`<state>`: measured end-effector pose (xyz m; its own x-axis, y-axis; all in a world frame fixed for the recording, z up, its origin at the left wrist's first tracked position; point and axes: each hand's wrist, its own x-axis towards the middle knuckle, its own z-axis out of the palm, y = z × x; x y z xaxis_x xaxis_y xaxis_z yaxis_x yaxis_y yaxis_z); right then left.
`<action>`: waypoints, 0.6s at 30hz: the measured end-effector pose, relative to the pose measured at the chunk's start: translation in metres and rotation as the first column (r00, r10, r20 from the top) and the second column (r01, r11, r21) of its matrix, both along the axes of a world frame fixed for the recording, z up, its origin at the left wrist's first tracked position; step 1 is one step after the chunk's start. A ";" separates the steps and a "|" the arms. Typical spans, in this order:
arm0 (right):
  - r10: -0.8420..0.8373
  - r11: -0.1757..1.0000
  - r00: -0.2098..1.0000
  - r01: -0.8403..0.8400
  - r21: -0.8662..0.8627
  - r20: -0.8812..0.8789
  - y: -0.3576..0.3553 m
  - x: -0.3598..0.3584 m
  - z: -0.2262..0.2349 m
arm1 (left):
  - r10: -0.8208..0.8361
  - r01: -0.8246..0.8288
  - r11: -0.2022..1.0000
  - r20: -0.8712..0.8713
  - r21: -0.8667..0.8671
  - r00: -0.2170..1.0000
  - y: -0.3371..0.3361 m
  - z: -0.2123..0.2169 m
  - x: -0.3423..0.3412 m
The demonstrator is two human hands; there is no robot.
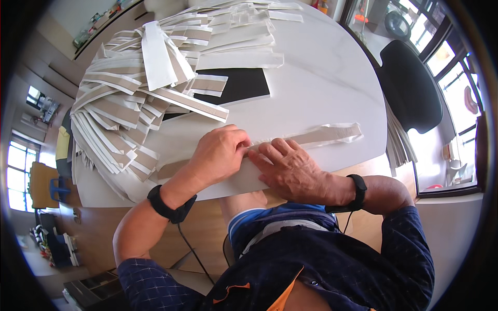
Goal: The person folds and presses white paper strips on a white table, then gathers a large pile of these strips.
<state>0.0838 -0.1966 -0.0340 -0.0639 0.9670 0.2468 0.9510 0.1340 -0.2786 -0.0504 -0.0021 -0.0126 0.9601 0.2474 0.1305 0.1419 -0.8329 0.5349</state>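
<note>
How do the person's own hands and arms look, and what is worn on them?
The left hand and right hand wear no gloves. The left wristband and right wristband are black, each with a thin dark cable running down from it. The short sleeves are dark blue with a pale crossed-line pattern.

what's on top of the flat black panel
Beige and white fabric strips lie across the left part of the flat black panel, hiding the surface beneath; its right end shows bare.

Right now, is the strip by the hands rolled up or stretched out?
Stretched out: the strip reaches along the table past the right hand.
</note>
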 end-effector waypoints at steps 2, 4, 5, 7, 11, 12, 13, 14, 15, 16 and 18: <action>-0.009 1.000 0.999 0.010 0.024 -0.036 -0.003 0.000 -0.001 | -0.010 0.010 0.999 0.006 0.033 1.000 0.001 -0.002 0.003; -0.028 0.998 0.998 0.031 0.049 -0.061 -0.006 0.001 -0.001 | -0.047 0.045 0.997 0.030 0.064 0.998 0.002 -0.004 0.006; -0.005 0.996 0.998 0.010 0.090 -0.061 -0.007 0.001 -0.002 | -0.018 0.014 0.996 0.048 0.089 0.999 0.001 -0.005 0.007; -0.095 0.995 0.995 0.094 0.030 0.020 -0.010 0.000 -0.003 | 0.016 -0.023 0.993 0.064 0.113 0.998 0.002 -0.004 0.009; -0.094 0.992 0.996 0.093 0.089 0.008 -0.012 0.001 -0.003 | 0.165 -0.204 0.970 -0.264 -0.129 0.950 0.005 0.003 0.017; -0.077 0.993 0.997 0.076 0.093 0.002 -0.012 0.001 -0.003 | 0.113 -0.129 0.988 -0.176 -0.083 0.978 0.003 0.003 0.017; -0.056 0.994 0.998 0.057 0.098 -0.004 -0.012 0.002 -0.003 | 0.053 -0.056 0.998 -0.086 -0.036 0.995 0.001 0.003 0.018; -0.060 0.993 0.998 0.060 0.100 -0.005 -0.012 0.002 -0.004 | 0.054 -0.057 0.998 -0.090 -0.028 0.994 0.000 0.002 0.019; -0.070 0.991 0.997 0.072 0.112 -0.018 -0.012 0.002 -0.004 | -0.020 0.019 1.000 -0.023 -0.018 1.000 0.000 0.002 0.020; -0.076 0.989 0.997 0.080 0.121 -0.031 -0.013 0.002 -0.004 | -0.109 0.109 0.994 0.038 -0.005 0.993 -0.001 0.001 0.020; -0.074 0.989 0.997 0.079 0.124 -0.038 -0.014 0.001 -0.005 | -0.121 0.121 0.993 0.039 0.003 0.992 0.002 -0.001 0.022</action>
